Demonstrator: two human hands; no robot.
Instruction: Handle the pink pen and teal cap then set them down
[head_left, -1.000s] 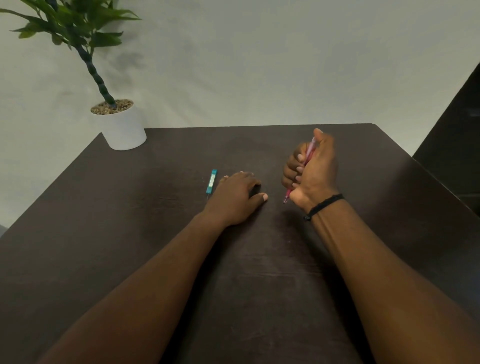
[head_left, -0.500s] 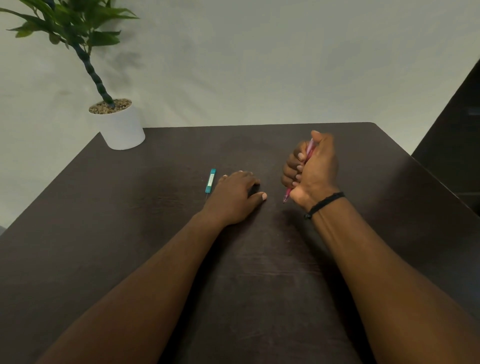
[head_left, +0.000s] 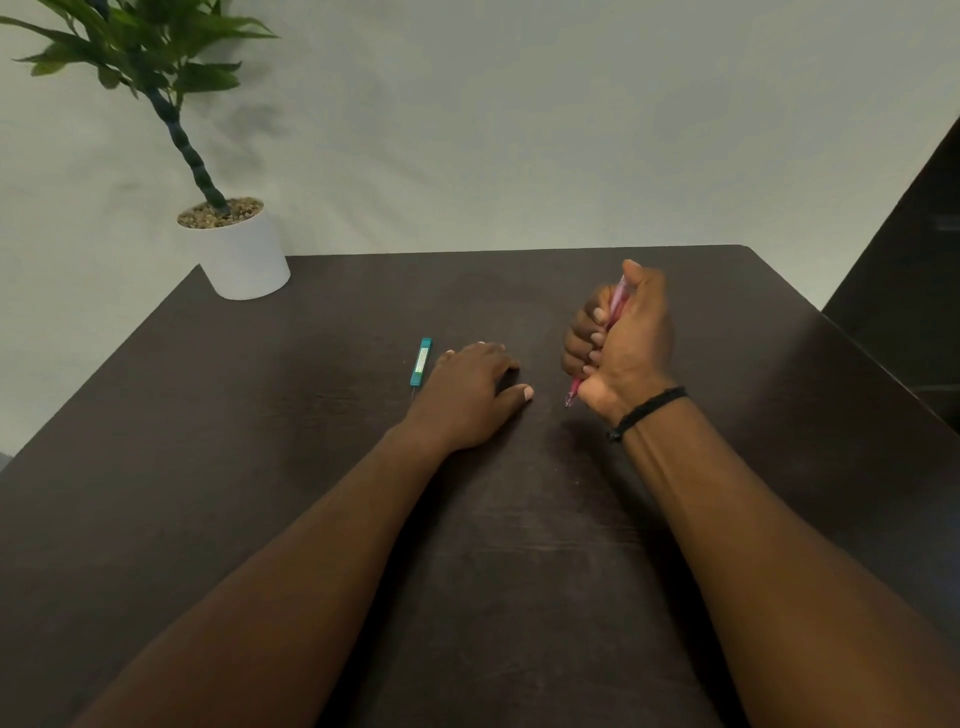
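My right hand (head_left: 623, 343) is closed in a fist around the pink pen (head_left: 615, 304), held nearly upright above the dark table (head_left: 260, 467). The pen's tip pokes out below the fist, pointing down and left, and my thumb rests on its top end. The teal cap (head_left: 421, 361) lies flat on the table just left of my left hand (head_left: 470, 395). That hand rests palm down on the table, fingers spread, holding nothing and not touching the cap.
A white pot (head_left: 241, 254) with a green plant stands at the table's far left corner. A dark piece of furniture (head_left: 914, 270) stands off the table's right edge. A pale wall is behind.
Almost nothing has moved. My right hand with the pen has shifted very slightly; my left hand and the cap stay where they were.
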